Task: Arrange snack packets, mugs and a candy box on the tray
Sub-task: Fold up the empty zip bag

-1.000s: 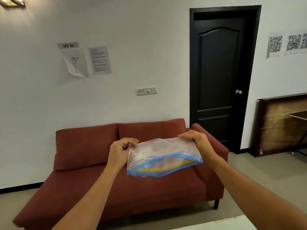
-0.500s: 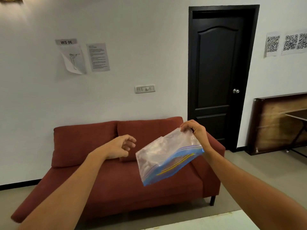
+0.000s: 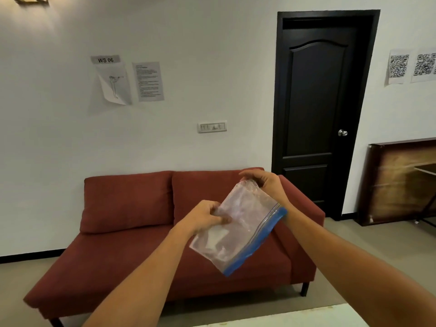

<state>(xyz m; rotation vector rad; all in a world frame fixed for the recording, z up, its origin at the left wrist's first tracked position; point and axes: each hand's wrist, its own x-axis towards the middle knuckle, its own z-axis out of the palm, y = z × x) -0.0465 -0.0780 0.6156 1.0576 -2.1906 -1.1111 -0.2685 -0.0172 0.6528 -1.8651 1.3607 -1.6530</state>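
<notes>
Both hands pinch a clear zip bag (image 3: 238, 230): left hand (image 3: 207, 219) mid-edge, right hand (image 3: 264, 182) top corner. Looks light, floppy, slick; best held by the stiffer blue zip strip (image 3: 257, 244).

Bag (image 3: 238, 228) before sofa (image 3: 132, 223)

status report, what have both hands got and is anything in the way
Left hand grips clear plastic zip bag with blue seal edge, mid-side. Right hand pinches its upper corner. Bag tilted, in the air. Nothing in the way.
</notes>
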